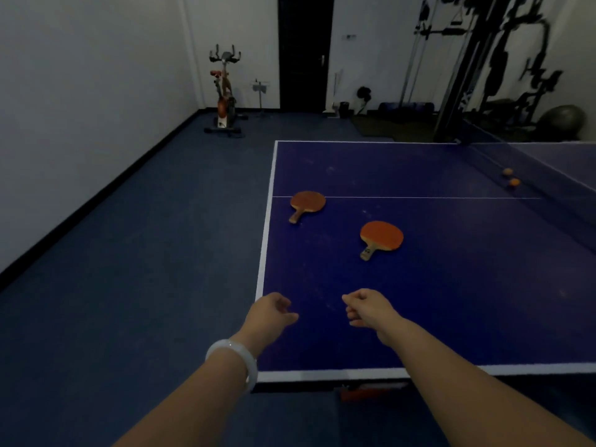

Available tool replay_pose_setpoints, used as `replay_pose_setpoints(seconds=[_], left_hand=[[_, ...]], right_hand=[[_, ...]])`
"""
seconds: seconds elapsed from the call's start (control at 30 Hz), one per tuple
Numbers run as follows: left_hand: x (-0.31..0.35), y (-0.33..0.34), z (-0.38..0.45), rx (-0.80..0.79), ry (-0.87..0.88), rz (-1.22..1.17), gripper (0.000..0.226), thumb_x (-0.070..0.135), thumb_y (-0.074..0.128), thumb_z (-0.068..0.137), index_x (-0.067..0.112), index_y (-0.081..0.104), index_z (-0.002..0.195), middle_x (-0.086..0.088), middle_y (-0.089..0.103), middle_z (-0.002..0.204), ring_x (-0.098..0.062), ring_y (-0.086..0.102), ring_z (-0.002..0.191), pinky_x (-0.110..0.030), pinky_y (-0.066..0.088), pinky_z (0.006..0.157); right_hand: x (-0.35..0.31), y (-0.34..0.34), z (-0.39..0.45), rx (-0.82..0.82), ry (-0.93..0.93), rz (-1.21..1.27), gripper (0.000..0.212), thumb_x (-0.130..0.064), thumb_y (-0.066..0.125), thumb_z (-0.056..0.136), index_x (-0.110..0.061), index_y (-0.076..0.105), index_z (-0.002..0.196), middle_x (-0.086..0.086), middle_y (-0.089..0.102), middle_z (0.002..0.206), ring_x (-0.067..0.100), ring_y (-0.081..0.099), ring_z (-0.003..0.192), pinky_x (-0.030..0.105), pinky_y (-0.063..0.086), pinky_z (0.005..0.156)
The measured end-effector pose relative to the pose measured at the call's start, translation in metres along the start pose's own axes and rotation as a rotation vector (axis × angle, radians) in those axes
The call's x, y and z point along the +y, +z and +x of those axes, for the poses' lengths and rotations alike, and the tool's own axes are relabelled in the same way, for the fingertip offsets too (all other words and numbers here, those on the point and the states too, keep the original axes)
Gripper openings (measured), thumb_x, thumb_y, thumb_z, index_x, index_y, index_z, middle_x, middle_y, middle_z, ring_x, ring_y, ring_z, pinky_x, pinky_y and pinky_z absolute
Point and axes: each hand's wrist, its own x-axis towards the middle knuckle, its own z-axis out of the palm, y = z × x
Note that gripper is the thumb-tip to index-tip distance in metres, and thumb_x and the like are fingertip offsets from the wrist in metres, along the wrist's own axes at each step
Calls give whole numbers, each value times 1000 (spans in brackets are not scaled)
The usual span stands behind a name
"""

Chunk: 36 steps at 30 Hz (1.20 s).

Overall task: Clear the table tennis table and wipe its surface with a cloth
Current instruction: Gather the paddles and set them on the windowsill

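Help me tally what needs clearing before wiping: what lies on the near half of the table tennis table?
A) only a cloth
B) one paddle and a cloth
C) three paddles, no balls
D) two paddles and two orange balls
D: two paddles lie flat, the near paddle and the far paddle, and two orange balls sit by the net; no cloth shows.

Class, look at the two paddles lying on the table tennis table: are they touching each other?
Apart. The head view shows bare blue table between the far paddle and the near paddle.
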Motion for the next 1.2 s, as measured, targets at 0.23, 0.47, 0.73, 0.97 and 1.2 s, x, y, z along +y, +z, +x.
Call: replay_pose_setpoints(seconds=[0.23,0.47,0.73,0.97,1.2], left_hand=[[-15,-57,102,-155,82,33,31,28,71,86,22,57,114,8,58,100,-6,57,89,-16,43,66],[12,-39,192,-252,138,43,30,26,69,88,19,59,116,4,60,105,-7,56,93,-17,43,71],[41,-27,293,-186,134,69,43,34,66,90,20,52,128,6,54,113,-7,53,95,-16,40,69],[46,-3,376,-159,143,150,74,46,70,83,26,33,144,-5,36,141,-26,39,129,-45,42,105],[45,18,454,-1,214,448,90,53,67,82,16,20,149,-12,32,143,-31,36,129,-46,39,104]], right_hand=[[-39,29,44,186,125,106,21,-26,57,98,-11,58,113,9,61,108,19,61,97,29,56,79],[-36,21,103,291,216,210,21,-25,58,98,-10,59,112,10,62,108,20,62,99,31,57,82],[-39,-1,208,370,252,249,26,-25,60,97,-7,58,115,9,61,96,20,61,85,33,56,78],[-38,-14,273,569,295,70,57,-43,64,91,-16,45,138,12,52,126,29,57,104,41,53,80],[-30,-27,329,608,492,-34,72,-47,65,89,-9,37,143,18,41,140,38,47,122,54,45,99]])
